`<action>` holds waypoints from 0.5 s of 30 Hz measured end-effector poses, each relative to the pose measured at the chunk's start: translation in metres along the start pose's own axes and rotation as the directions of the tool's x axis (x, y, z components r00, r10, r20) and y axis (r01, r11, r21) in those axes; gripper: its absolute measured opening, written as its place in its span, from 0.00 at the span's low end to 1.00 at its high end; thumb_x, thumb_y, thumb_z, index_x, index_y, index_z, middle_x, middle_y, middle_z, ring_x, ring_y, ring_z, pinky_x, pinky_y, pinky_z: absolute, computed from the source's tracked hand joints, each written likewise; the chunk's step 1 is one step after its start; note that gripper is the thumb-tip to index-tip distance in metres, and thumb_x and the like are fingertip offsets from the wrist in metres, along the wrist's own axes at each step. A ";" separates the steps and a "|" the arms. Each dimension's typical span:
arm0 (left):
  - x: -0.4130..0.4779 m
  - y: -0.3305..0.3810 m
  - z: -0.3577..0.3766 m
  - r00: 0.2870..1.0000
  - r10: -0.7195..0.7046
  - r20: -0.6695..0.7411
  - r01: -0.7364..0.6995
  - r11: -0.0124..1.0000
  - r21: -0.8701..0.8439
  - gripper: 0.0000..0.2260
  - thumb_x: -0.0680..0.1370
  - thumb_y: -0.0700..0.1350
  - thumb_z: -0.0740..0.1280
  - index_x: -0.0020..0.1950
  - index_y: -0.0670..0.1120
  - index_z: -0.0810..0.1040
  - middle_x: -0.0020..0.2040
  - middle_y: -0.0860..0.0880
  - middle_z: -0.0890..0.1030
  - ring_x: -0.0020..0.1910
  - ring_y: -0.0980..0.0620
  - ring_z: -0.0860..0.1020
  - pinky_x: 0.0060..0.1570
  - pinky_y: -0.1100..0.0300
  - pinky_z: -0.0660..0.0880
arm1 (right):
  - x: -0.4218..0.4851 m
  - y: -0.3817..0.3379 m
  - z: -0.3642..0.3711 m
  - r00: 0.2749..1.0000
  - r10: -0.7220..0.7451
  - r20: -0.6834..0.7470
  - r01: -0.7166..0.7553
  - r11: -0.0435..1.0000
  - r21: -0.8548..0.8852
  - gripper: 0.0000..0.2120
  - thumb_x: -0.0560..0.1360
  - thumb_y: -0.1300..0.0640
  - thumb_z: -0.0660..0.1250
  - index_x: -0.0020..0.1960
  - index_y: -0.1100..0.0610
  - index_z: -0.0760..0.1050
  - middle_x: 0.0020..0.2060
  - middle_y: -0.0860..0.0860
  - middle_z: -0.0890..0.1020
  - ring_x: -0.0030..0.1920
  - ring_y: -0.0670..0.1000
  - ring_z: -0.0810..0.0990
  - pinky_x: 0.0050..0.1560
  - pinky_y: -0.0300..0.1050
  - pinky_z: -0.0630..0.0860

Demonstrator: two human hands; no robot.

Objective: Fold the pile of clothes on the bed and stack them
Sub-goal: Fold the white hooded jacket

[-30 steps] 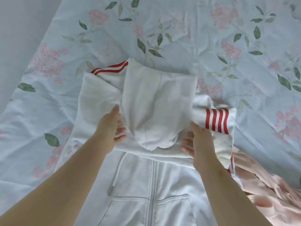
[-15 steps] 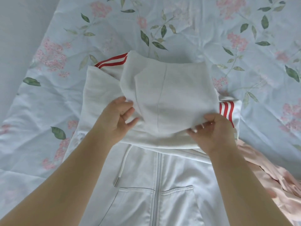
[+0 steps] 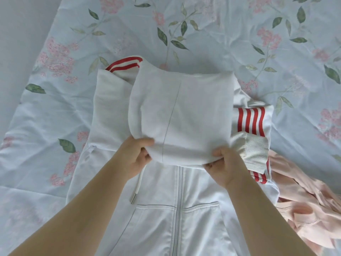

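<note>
A white zip hoodie (image 3: 177,215) with red-striped cuffs lies front up on the bed, its sleeves folded across the chest. Its hood (image 3: 180,111) is folded down flat over the sleeves. My left hand (image 3: 134,156) grips the hood's near left corner, thumb on top. My right hand (image 3: 225,163) grips the near right corner the same way. One striped cuff (image 3: 251,122) shows right of the hood, another (image 3: 123,63) peeks out at the far left. A drawstring (image 3: 137,185) hangs below my left hand.
A crumpled pale pink garment (image 3: 304,204) lies at the right, beside the hoodie. The bed is covered by a light blue floral sheet (image 3: 239,43), with open sheet beyond the hoodie. The bed's left edge (image 3: 27,52) runs along a grey floor.
The hood has been spread wide and pulled toward me over the folded sleeves. Both hands shifted from under its sides to gripping its near corners.
</note>
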State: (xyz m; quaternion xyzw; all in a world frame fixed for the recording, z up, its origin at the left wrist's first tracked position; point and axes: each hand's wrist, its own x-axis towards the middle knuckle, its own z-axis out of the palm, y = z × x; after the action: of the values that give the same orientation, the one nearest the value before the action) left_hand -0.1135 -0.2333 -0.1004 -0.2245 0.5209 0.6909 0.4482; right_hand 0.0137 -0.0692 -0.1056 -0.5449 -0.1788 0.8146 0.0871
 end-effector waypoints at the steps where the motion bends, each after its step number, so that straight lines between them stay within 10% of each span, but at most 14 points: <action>1: 0.000 -0.006 -0.006 0.998 -0.044 -0.044 0.048 0.994 0.100 0.17 0.76 0.34 0.63 0.64 0.44 0.74 0.46 0.49 0.84 0.45 0.51 0.83 0.51 0.51 0.78 | 0.003 0.005 -0.005 0.998 0.025 -0.061 -0.027 0.999 -0.041 0.17 0.71 0.71 0.57 0.54 0.56 0.74 0.47 0.53 0.80 0.45 0.54 0.80 0.49 0.52 0.78; 8: -0.006 -0.002 -0.004 0.995 0.065 0.072 -0.058 0.994 -0.094 0.19 0.72 0.32 0.65 0.62 0.45 0.76 0.55 0.46 0.83 0.53 0.48 0.82 0.48 0.54 0.81 | -0.002 -0.004 -0.005 0.987 -0.130 0.091 0.122 0.989 0.081 0.22 0.66 0.74 0.57 0.52 0.54 0.75 0.47 0.51 0.84 0.49 0.52 0.83 0.54 0.50 0.79; 15: -0.024 -0.016 -0.030 0.979 -0.054 -0.197 0.119 0.934 0.337 0.08 0.76 0.39 0.67 0.54 0.47 0.77 0.50 0.46 0.84 0.50 0.46 0.82 0.53 0.50 0.77 | -0.015 0.018 -0.032 0.983 -0.069 -0.170 -0.022 0.878 -0.478 0.11 0.73 0.69 0.58 0.50 0.57 0.72 0.40 0.54 0.76 0.40 0.54 0.74 0.41 0.46 0.74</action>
State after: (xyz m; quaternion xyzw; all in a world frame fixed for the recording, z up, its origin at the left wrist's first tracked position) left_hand -0.0925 -0.2687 -0.1010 -0.2279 0.6634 0.5439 0.4606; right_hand 0.0496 -0.0844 -0.1103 -0.6193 -0.3723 0.6909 -0.0242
